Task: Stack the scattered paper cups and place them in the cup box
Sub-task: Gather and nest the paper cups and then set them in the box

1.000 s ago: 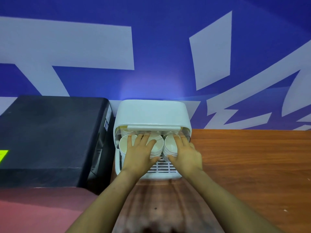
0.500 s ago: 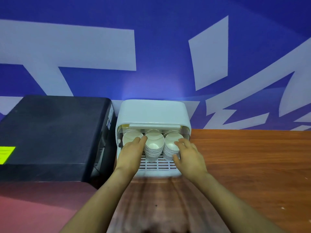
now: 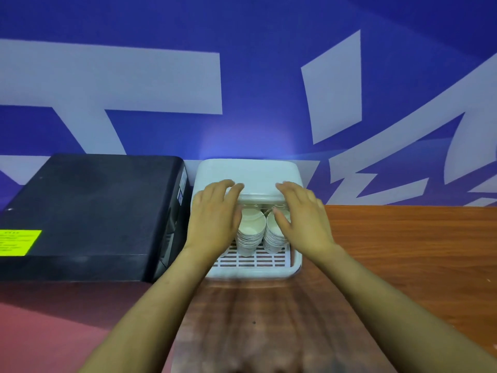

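The white cup box stands on the wooden table against the wall, its front showing the inside. Stacks of white paper cups lie in it on a slotted tray: a middle stack and a right stack; a left one is hidden behind my left hand. My left hand and my right hand reach up to the raised lid. Their fingers lie fairly straight on top of its front edge, and the thumbs hang below it in front of the cups.
A black machine with a yellow-green label stands directly left of the box. The brown wooden table stretches to the right. A reddish surface lies at lower left. The blue and white wall is right behind.
Both hands have left the cup stacks inside the box and risen to the lid's front edge. The stacks stay in place.
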`<state>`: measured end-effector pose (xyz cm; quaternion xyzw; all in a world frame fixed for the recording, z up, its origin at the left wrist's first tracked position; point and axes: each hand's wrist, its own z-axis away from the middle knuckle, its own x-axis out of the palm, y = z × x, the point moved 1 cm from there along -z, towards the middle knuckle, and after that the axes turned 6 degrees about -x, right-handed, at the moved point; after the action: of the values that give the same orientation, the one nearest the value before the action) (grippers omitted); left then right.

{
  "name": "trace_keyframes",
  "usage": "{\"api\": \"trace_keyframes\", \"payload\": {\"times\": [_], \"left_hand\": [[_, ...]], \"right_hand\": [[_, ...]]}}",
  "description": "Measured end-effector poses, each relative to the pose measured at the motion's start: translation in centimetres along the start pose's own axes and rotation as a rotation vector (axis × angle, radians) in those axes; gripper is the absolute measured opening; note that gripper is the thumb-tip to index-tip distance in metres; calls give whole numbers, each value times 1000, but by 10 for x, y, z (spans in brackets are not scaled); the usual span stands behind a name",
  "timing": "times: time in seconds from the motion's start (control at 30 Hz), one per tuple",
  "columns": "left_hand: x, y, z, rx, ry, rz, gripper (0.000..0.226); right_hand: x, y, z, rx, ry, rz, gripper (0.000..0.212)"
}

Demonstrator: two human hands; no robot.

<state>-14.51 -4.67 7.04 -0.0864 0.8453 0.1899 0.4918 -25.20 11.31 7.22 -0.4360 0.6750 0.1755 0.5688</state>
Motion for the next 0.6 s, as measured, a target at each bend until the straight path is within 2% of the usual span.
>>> {"api": "trace_keyframes", "payload": {"times": [0.07,0.17,0.33,0.47,0.6], "left_hand": [[7,-1,-5,-12,-93,-26,23],[13,-6,-1,21,-136,-42,17],[14,-10,8,16,-85,-93,46],[17,-9,4,-2,-164,-99,44],[12,-9,9,23,-146,-220,50]], "right_hand": [[4,-1,-1,23,-77,13,48],[8,0,7,10,-79,-50,46],[13,2,16,-2,-59,-56,47],[14,1,13,40,-79,21,50],[19,-2,25,26,-28,-28,40]]}}
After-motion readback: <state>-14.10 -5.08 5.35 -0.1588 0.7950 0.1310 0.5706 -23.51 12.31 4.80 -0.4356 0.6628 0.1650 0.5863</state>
